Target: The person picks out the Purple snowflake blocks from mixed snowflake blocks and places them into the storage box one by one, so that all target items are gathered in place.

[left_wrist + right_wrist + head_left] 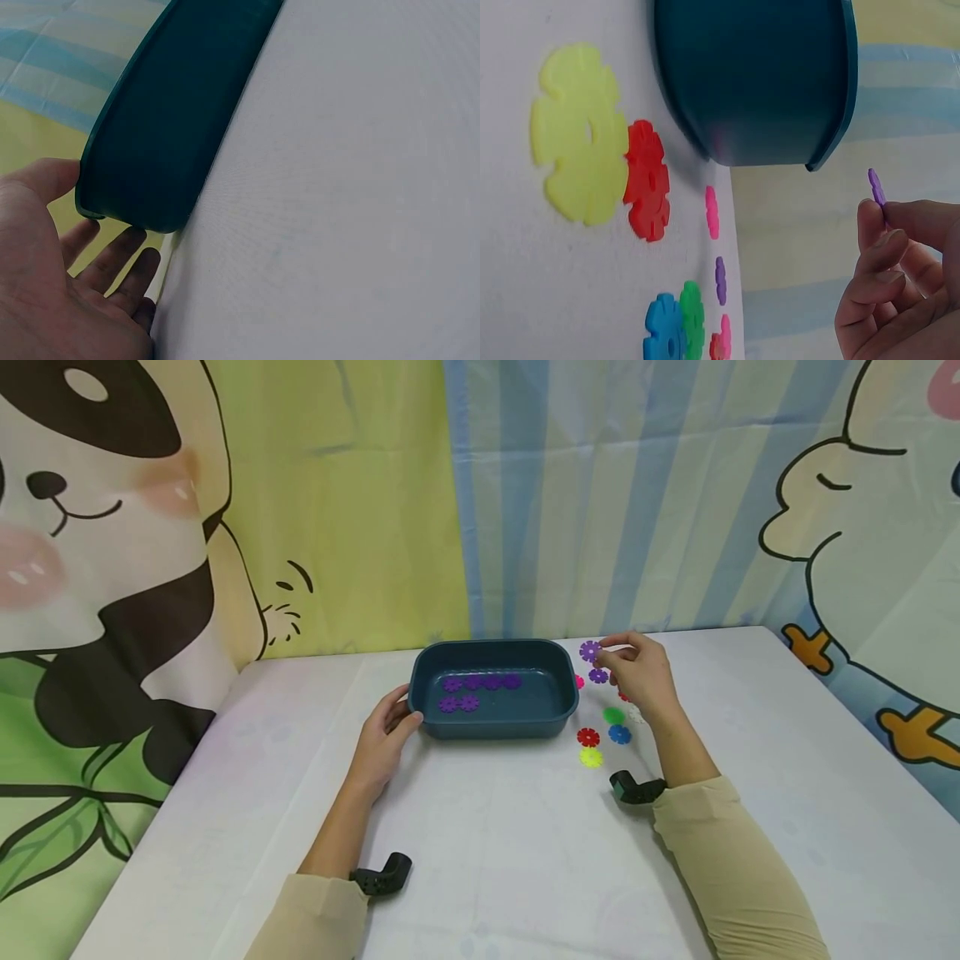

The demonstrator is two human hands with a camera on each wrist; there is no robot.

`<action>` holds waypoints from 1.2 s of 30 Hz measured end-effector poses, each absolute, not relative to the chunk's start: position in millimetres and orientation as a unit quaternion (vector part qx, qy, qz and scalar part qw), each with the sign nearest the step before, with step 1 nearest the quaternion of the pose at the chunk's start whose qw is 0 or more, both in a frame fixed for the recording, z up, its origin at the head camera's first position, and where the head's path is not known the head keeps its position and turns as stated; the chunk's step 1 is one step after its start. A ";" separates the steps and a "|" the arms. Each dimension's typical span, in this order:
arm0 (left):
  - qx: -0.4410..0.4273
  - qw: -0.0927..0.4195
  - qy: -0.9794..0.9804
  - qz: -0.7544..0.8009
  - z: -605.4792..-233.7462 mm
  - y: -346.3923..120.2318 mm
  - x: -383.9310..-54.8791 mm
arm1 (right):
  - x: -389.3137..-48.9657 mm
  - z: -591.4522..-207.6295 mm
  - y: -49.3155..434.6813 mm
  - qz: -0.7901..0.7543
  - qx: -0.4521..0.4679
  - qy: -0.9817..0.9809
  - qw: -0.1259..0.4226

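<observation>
My right hand (pixel 641 675) pinches a purple flower-shaped disc (pixel 876 187) between thumb and forefinger, raised above the table beyond the tub's right end. The dark blue-green tub (pixel 495 728) holds several purple discs (pixel 468 702) on its floor. At the tub's left end, my left hand (pixel 381 745) rests its thumb and fingertips against the rim and outer wall, fingers loosely spread in the left wrist view. Another purple disc (pixel 597 676) lies on the table below my right hand.
Right of the tub lie a red disc (pixel 588 737), a yellow disc (pixel 591 757), a blue disc (pixel 619 734) and a green disc (pixel 613 716). A pink disc (pixel 712 212) lies close by the tub. Printed curtains (pixel 555 493) hang behind the white table (pixel 487 843).
</observation>
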State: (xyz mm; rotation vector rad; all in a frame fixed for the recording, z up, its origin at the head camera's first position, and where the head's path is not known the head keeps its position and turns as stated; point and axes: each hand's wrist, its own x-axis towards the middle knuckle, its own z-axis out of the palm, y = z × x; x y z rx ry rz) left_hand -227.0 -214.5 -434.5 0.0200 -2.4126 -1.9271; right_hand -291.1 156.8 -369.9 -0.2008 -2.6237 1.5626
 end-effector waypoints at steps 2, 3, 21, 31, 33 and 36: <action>0.006 0.026 -0.781 -0.624 -434.6 -214.9 -227.1 | -290.9 -368.3 154.8 0.512 -0.060 -0.856 0.040; 0.008 0.026 -0.781 -0.624 -434.7 -214.9 -227.2 | -290.9 -367.4 154.0 0.513 -0.056 -0.856 0.039; 0.005 0.025 -0.779 -0.627 -433.2 -213.9 -226.8 | -292.4 -359.2 126.1 0.539 -0.001 -0.842 0.019; 0.002 0.032 -0.781 -0.624 -432.0 -214.7 -226.7 | -295.8 -358.9 106.8 0.556 0.026 -0.830 0.026; 0.000 0.030 -0.778 -0.628 -432.8 -214.7 -227.1 | -296.5 -359.9 103.9 0.558 0.025 -0.829 0.022; -0.004 0.027 -0.772 -0.635 -433.7 -214.3 -227.2 | -297.5 -361.5 100.0 0.560 0.028 -0.828 0.018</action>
